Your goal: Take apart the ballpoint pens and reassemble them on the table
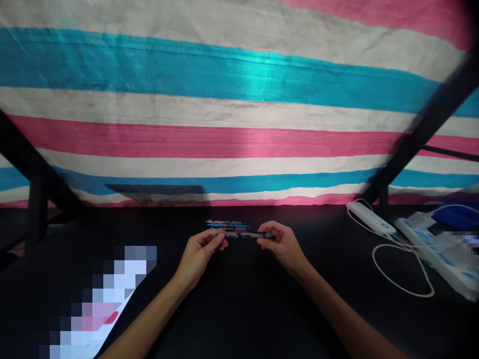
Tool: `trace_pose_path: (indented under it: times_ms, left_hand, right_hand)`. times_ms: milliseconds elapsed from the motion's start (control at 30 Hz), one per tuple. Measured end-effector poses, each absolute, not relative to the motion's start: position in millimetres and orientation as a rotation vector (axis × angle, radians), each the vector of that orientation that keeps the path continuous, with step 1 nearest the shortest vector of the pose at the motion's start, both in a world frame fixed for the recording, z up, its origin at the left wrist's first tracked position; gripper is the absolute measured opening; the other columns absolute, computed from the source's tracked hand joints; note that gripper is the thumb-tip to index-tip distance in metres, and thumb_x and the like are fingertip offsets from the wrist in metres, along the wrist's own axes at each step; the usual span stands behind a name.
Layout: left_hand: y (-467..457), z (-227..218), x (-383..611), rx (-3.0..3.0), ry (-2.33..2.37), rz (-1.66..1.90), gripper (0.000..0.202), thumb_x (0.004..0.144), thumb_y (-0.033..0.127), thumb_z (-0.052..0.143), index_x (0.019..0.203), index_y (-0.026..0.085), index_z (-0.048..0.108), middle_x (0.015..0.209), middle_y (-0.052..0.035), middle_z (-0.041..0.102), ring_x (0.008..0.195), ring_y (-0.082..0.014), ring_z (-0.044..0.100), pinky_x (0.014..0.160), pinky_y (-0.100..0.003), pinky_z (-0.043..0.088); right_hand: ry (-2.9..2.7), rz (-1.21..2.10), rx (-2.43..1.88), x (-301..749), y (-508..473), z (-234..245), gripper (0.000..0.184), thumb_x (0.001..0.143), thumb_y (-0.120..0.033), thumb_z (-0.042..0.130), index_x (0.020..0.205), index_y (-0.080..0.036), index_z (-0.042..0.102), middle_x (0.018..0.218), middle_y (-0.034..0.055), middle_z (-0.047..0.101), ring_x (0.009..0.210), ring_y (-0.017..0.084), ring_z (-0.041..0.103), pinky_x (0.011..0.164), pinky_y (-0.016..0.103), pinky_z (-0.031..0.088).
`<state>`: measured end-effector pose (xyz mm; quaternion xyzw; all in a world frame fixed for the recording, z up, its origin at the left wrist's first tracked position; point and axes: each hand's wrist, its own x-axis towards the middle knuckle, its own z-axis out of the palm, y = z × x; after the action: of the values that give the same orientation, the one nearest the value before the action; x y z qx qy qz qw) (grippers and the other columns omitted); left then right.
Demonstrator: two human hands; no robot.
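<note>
A slim pen (pixel 243 235) with a dark and clear barrel lies level between my two hands, held at both ends. My left hand (pixel 204 249) pinches its left end between thumb and fingers. At the other end my right hand (pixel 279 242) grips it the same way. Just beyond it, several more pens (pixel 226 224) lie side by side on the black table, some with blue parts. The held pen partly covers the nearest of them, and its tips are hidden by my fingers.
On the right are a white power strip (pixel 437 254), a white power bank (pixel 370 218) and a looped white cable (pixel 404 294). A lit, pixelated screen (pixel 112 299) lies at the left. Behind the black table (pixel 239 304) hangs a striped sheet (pixel 232 144), flanked by dark slanted bars (pixel 422 134).
</note>
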<state>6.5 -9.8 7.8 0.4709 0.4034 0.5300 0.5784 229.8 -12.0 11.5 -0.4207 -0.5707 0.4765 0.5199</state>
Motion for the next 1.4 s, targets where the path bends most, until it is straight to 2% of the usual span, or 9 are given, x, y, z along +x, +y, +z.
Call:
trace_pose_path:
  times_ms: [133, 300, 400, 533, 733, 1000, 1400]
  left_hand:
    - [-10.3, 9.9, 7.0, 1.150, 0.987, 1.217, 0.021, 0.075, 0.035, 0.070, 0.074, 0.014, 0.068, 0.070, -0.0035, 0.064, 0.066, -0.0129, 0.055, 0.064, -0.025, 0.042]
    - [-9.4, 9.9, 6.5, 1.163, 0.997, 1.235, 0.031, 0.077, 0.041, 0.066, 0.062, 0.016, 0.059, 0.059, 0.0013, 0.055, 0.059, -0.0114, 0.049, 0.058, -0.023, 0.038]
    - [-8.6, 9.8, 6.2, 1.165, 1.013, 1.233, 0.032, 0.076, 0.042, 0.067, 0.060, 0.016, 0.058, 0.059, 0.0011, 0.055, 0.058, -0.0116, 0.049, 0.057, -0.024, 0.038]
    - [-7.2, 9.1, 5.3, 1.119, 0.986, 1.246, 0.027, 0.075, 0.040, 0.068, 0.066, 0.015, 0.063, 0.063, -0.0004, 0.059, 0.062, -0.0116, 0.052, 0.061, -0.024, 0.040]
    - [-4.8, 9.2, 1.4, 0.954, 0.889, 1.308, 0.020, 0.073, 0.030, 0.073, 0.081, 0.013, 0.069, 0.073, -0.0029, 0.063, 0.072, -0.0118, 0.057, 0.067, -0.023, 0.044]
    - [-3.4, 12.7, -2.1, 0.932, 0.885, 1.369, 0.022, 0.070, 0.028, 0.075, 0.085, 0.012, 0.071, 0.076, -0.0046, 0.065, 0.072, -0.0126, 0.059, 0.067, -0.024, 0.046]
    - [-1.2, 15.2, -7.0, 0.866, 0.862, 1.412, 0.021, 0.069, 0.023, 0.076, 0.086, 0.011, 0.071, 0.078, -0.0053, 0.068, 0.074, -0.0119, 0.060, 0.070, -0.023, 0.046]
  right_hand:
    - [-1.403, 1.116, -0.992, 230.0, -10.9, 8.7, 0.020, 0.068, -0.018, 0.071, 0.086, -0.021, 0.062, 0.074, -0.0015, 0.059, 0.062, 0.012, 0.053, 0.058, 0.026, 0.042]
    - [-1.473, 0.979, -0.978, 233.6, -10.4, 9.6, 0.018, 0.069, -0.015, 0.069, 0.085, -0.022, 0.063, 0.085, 0.0004, 0.058, 0.077, 0.015, 0.055, 0.065, 0.027, 0.045]
    - [-1.477, 0.998, -0.976, 234.3, -10.4, 10.3, 0.018, 0.069, -0.016, 0.069, 0.085, -0.022, 0.063, 0.083, 0.0002, 0.058, 0.075, 0.015, 0.054, 0.065, 0.027, 0.045]
    - [-1.397, 1.089, -0.966, 234.1, -9.7, 10.3, 0.022, 0.067, -0.019, 0.072, 0.087, -0.022, 0.062, 0.084, 0.0003, 0.060, 0.068, 0.013, 0.054, 0.061, 0.027, 0.046]
    - [-1.265, 1.103, -0.911, 238.6, -6.1, 13.3, 0.035, 0.063, -0.021, 0.076, 0.094, -0.022, 0.060, 0.090, 0.0034, 0.061, 0.074, 0.016, 0.056, 0.058, 0.028, 0.049]
    - [-1.186, 1.099, -0.907, 247.3, -0.1, 15.1, 0.043, 0.061, -0.024, 0.079, 0.099, -0.023, 0.059, 0.091, 0.0028, 0.061, 0.066, 0.013, 0.054, 0.057, 0.028, 0.049]
    - [-1.179, 1.136, -0.911, 253.6, 3.7, 8.8, 0.045, 0.063, -0.019, 0.078, 0.104, -0.024, 0.058, 0.090, 0.0007, 0.062, 0.066, 0.012, 0.056, 0.063, 0.028, 0.047]
